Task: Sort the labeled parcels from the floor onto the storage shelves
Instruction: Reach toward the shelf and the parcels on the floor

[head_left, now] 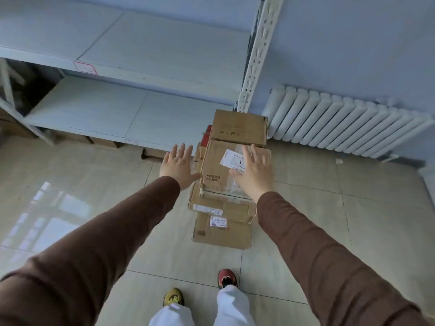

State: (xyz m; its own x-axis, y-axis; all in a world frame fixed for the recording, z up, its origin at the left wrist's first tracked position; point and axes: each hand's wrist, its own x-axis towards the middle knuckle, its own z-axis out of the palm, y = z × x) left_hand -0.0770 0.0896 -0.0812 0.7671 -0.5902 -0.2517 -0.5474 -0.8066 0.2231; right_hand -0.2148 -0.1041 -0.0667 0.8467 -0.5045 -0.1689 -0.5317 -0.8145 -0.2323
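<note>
Two hands reach out with fingers spread, holding nothing: the left hand point(179, 164) beside, the right hand point(253, 170) over the top brown cardboard parcel with a white label point(217, 168). It crowns a floor stack by the white metal shelves point(131, 109), long axis running away from the person.

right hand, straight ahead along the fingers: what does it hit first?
Probably the top parcel: the open right hand hangs over its taped, labelled face, fingers aimed at the far edge. Depth is unclear; it may pass over toward the box behind.

Brown sleeves point(113, 243), white trousers point(233, 307)
</note>
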